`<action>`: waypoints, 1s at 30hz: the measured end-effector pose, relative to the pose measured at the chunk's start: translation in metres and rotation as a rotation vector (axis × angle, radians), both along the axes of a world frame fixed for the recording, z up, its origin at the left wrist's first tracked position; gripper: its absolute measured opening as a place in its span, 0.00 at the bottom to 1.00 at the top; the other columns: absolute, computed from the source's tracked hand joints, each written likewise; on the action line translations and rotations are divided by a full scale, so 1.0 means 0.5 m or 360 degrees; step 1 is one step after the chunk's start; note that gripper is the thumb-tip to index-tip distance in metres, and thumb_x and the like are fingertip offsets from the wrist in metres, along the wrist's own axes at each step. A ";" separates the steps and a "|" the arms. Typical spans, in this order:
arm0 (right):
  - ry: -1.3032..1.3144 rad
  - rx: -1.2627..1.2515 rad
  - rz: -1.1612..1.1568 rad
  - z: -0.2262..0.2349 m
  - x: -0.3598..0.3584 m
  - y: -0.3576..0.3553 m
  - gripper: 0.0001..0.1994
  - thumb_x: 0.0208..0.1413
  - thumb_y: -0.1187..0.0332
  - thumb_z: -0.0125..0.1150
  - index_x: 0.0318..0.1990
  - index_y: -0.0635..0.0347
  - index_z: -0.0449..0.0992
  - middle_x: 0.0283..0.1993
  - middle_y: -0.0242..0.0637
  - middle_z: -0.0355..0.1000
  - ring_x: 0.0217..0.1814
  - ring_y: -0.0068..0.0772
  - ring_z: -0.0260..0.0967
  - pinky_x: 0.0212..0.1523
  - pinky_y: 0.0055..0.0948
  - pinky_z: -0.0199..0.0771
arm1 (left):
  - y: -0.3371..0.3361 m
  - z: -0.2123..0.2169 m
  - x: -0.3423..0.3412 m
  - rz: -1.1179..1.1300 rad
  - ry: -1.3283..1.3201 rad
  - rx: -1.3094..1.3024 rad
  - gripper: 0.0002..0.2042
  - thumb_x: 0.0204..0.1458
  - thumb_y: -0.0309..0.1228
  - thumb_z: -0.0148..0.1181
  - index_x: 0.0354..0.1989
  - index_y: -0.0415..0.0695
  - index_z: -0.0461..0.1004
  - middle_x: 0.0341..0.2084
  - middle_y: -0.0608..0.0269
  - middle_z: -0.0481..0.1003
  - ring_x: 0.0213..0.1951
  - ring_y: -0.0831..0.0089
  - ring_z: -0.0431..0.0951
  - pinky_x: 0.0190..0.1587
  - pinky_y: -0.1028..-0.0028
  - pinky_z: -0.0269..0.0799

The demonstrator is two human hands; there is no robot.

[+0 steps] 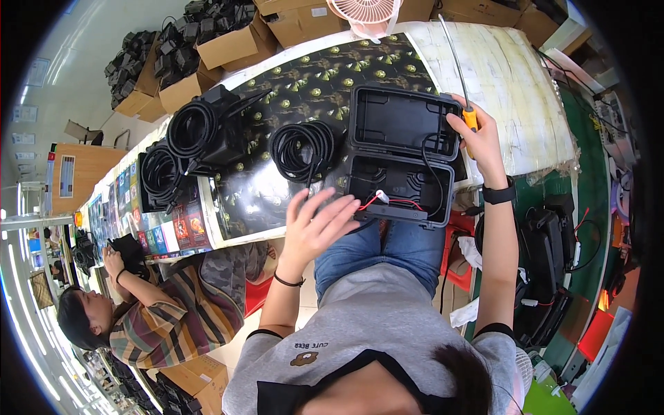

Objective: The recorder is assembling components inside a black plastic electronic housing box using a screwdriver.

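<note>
A black plastic case lies unfolded at the table's front edge, its lid tipped back. Inside the base are a small white connector, red wires and a thin black wire running up into the lid. My right hand is closed around the yellow handle of a screwdriver, its long shaft pointing away from me, beside the lid's right edge. Fingers spread, my left hand is just left of the base, by the connector. A coiled black braided cable lies left of the case.
More black cases with coiled cables stand to the left. Cardboard boxes of black parts line the far side, near a pink fan. A co-worker sits at the left. Black cases sit on a green surface at right.
</note>
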State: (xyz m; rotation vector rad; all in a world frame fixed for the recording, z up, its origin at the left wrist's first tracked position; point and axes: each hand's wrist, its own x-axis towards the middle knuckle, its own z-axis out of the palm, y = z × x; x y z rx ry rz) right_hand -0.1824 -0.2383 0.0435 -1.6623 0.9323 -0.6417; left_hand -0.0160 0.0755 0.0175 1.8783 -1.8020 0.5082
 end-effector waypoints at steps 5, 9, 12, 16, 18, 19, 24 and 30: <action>-0.0023 -0.0049 -0.0033 0.000 0.002 0.006 0.20 0.55 0.66 0.69 0.56 0.53 0.79 0.31 0.23 0.70 0.24 0.11 0.60 0.21 0.14 0.63 | -0.041 0.001 -0.041 -0.0131 0.0177 0.0214 0.31 0.44 0.43 0.70 0.60 0.55 0.73 0.57 0.75 0.72 0.60 0.71 0.69 0.66 0.56 0.56; -0.0071 -0.0067 -0.0029 -0.003 0.004 0.006 0.20 0.55 0.66 0.69 0.56 0.53 0.79 0.30 0.22 0.69 0.24 0.11 0.60 0.21 0.14 0.63 | -0.069 0.008 -0.037 -0.0086 0.0152 0.0311 0.34 0.39 0.41 0.73 0.61 0.55 0.72 0.60 0.67 0.69 0.60 0.64 0.68 0.65 0.54 0.55; -0.0055 -0.0036 -0.0025 -0.005 0.004 0.001 0.20 0.55 0.65 0.69 0.56 0.53 0.79 0.29 0.21 0.69 0.23 0.11 0.59 0.21 0.14 0.62 | -0.072 0.013 -0.039 -0.0006 0.0266 0.0243 0.35 0.40 0.39 0.72 0.62 0.54 0.71 0.54 0.62 0.69 0.57 0.65 0.70 0.66 0.55 0.54; -0.0063 -0.0032 -0.0034 -0.006 0.006 -0.002 0.20 0.55 0.65 0.69 0.56 0.52 0.79 0.29 0.21 0.69 0.22 0.10 0.58 0.20 0.13 0.61 | -0.079 0.028 -0.038 -0.0147 0.0221 0.0489 0.37 0.43 0.37 0.71 0.66 0.49 0.66 0.49 0.61 0.71 0.54 0.69 0.72 0.66 0.59 0.57; -0.0066 -0.0049 -0.0025 -0.007 0.009 -0.001 0.20 0.55 0.65 0.69 0.56 0.52 0.79 0.29 0.21 0.69 0.22 0.10 0.58 0.20 0.13 0.61 | -0.086 0.022 -0.032 -0.0267 0.0207 0.0513 0.37 0.45 0.37 0.69 0.67 0.48 0.64 0.51 0.63 0.73 0.57 0.69 0.72 0.67 0.59 0.57; -0.0061 -0.0046 -0.0032 -0.007 0.007 -0.004 0.20 0.55 0.64 0.69 0.56 0.52 0.79 0.29 0.21 0.69 0.22 0.10 0.58 0.20 0.13 0.61 | -0.089 0.024 -0.034 -0.0271 0.0201 0.0512 0.37 0.45 0.37 0.69 0.67 0.48 0.64 0.51 0.63 0.73 0.57 0.69 0.72 0.67 0.59 0.57; -0.0072 -0.0024 -0.0052 -0.009 0.005 -0.006 0.20 0.55 0.64 0.69 0.56 0.52 0.79 0.29 0.21 0.69 0.22 0.10 0.59 0.20 0.14 0.62 | -0.094 0.020 -0.037 -0.0267 0.0100 0.0497 0.35 0.46 0.38 0.67 0.66 0.52 0.65 0.60 0.73 0.71 0.62 0.69 0.70 0.67 0.54 0.53; -0.0046 -0.0050 -0.0040 -0.008 0.003 -0.007 0.20 0.55 0.63 0.69 0.57 0.52 0.79 0.30 0.21 0.69 0.22 0.11 0.60 0.20 0.15 0.62 | -0.101 0.036 -0.018 -0.0268 0.0117 0.0555 0.28 0.45 0.42 0.68 0.58 0.55 0.72 0.54 0.73 0.73 0.64 0.71 0.66 0.67 0.51 0.51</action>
